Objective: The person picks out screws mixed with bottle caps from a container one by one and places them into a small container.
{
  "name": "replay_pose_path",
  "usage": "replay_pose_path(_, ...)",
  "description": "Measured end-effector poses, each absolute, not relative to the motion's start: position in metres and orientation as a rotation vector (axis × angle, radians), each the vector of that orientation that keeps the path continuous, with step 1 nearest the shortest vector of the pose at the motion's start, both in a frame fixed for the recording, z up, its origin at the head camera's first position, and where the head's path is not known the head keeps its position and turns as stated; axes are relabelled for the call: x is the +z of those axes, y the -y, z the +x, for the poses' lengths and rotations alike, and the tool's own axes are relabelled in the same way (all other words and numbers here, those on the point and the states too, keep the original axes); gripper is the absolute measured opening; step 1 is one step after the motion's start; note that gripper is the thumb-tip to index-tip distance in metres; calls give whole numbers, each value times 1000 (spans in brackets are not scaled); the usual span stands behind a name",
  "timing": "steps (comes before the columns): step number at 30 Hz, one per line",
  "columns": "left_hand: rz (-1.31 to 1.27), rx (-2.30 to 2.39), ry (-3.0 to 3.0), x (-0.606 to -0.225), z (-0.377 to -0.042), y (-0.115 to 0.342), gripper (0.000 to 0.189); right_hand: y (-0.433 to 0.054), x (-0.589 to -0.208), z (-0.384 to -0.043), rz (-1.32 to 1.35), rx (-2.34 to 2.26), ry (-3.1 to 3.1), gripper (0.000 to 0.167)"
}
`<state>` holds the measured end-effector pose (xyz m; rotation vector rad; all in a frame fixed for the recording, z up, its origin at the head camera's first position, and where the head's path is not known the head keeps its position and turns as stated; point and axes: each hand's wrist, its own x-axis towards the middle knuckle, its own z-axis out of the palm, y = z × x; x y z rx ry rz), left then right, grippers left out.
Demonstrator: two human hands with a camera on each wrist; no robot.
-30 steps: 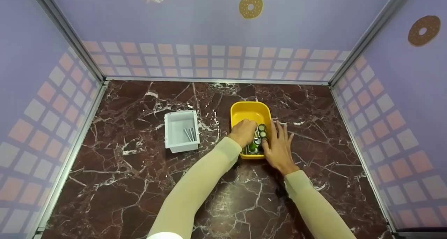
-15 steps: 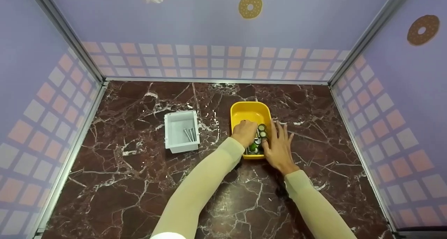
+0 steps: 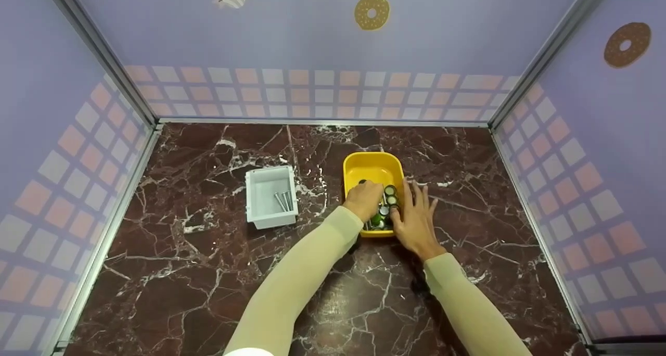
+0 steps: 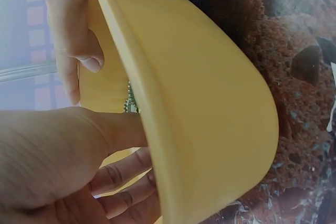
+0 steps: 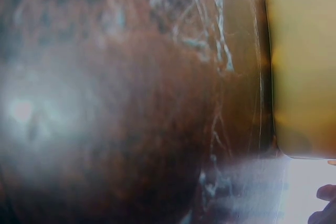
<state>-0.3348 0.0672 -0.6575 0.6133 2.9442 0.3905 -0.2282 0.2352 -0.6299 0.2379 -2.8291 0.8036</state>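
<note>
A yellow plastic bin [image 3: 372,175] holds several round caps [image 3: 391,190], a green piece [image 3: 376,219] and some metal bolts in its near half. My left hand [image 3: 364,199] reaches over the left wall with its fingers down inside; the wall hides the thumb tip in the left wrist view, and I cannot tell what the fingers hold. A small dark round thing [image 3: 362,181] shows by its knuckles. My right hand [image 3: 417,226] holds the bin's right wall, thumb over the rim and fingers outside. The right wrist view shows the yellow bin's outer wall [image 5: 304,66].
Left of the yellow bin stands a light grey bin [image 3: 260,210] with several long bolts [image 3: 281,202] inside. Both rest on a dark red marbled tabletop [image 3: 182,272]. Purple panels [image 3: 312,33] with metal edge strips enclose it at the back and both sides.
My left hand has shifted slightly right and down inside the yellow bin, and the dark round thing has come into view beside its knuckles. My right hand has stayed in place.
</note>
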Motion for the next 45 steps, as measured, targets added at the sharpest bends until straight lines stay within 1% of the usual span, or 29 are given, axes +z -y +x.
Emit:
replay_pose_path(4,625,410,-2976,-662,-337,-68,11,-237,-631,-229,238,807,2818,85)
replay_pose_path(8,605,443,-2961,-657,-334,-69,11,-240,-632,-228,224,802,2827,85)
replay_pose_path(11,555,405,-2960,-617,-310,-66,13,-240,-632,-229,227,799,2832,85)
replay_pose_path(14,569,413,-2962,-592,-297,-62,17,-240,-633,-228,222,805,2832,85)
replay_pose_path(15,569,408,-2944,-586,-295,-62,17,-240,-633,-228,219,808,2832,85)
replay_pose_path(18,606,480,-2919,-591,-304,-56,12,-240,-633,-228,216,813,2835,86)
replay_pose_path(21,560,525,-2876,-569,-294,-51,8,-240,-633,-229,223,810,2836,86)
replay_pose_path(24,519,566,-2834,-545,-281,-45,8,-239,-633,-228,222,804,2842,87)
replay_pose_path(27,508,594,-2817,-535,-276,-40,19,-238,-632,-228,220,806,2852,87)
replay_pose_path(31,484,643,-2794,-528,-277,-35,39,-237,-630,-230,229,819,2851,87)
replay_pose_path(34,462,682,-2770,-525,-281,-32,46,-236,-629,-231,229,826,2842,86)
replay_pose_path(37,455,706,-2739,-523,-283,-29,42,-236,-628,-230,227,829,2842,85)
replay_pose_path(39,455,721,-2727,-521,-284,-26,30,-236,-628,-229,230,835,2843,86)
replay_pose_path(41,453,742,-2713,-519,-284,-24,12,-236,-627,-228,231,835,2846,86)
replay_pose_path(42,456,752,-2704,-517,-284,-23,8,-236,-627,-228,231,832,2847,87)
replay_pose_path(45,469,793,-2671,-513,-286,-18,30,-235,-628,-228,232,822,2843,87)
